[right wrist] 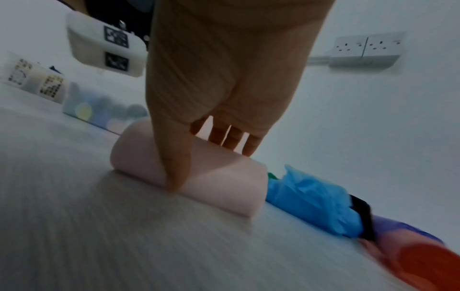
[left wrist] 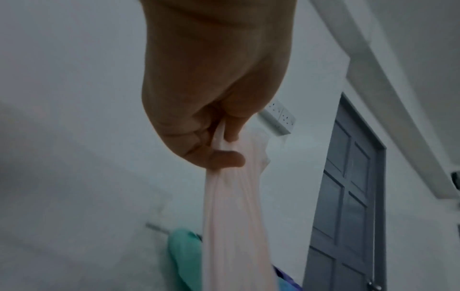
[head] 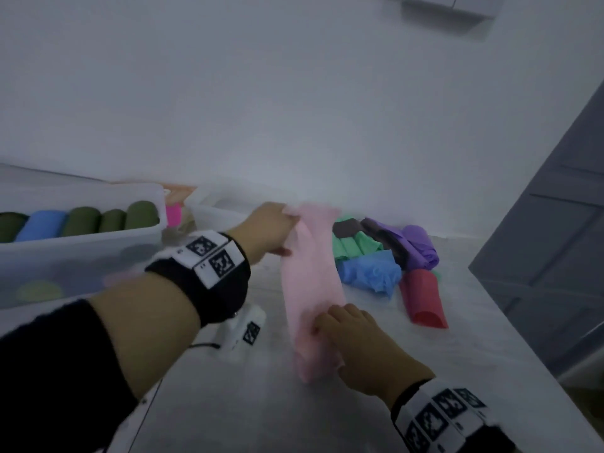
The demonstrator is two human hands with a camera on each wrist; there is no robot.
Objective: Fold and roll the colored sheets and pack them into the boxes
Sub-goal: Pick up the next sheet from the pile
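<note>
A long pale pink sheet lies stretched on the white table, running away from me. My left hand pinches its far end between thumb and fingers; the left wrist view shows that pinch with the pink sheet pulled taut below it. My right hand holds the near end. In the right wrist view the thumb sits on the near side of the rounded, rolled-over end of the pink sheet, with the fingers behind it.
A translucent box at left holds several green rolls and a blue roll. A second box stands behind my left hand. A heap of loose sheets lies right: green, purple, blue, red. A grey door is far right.
</note>
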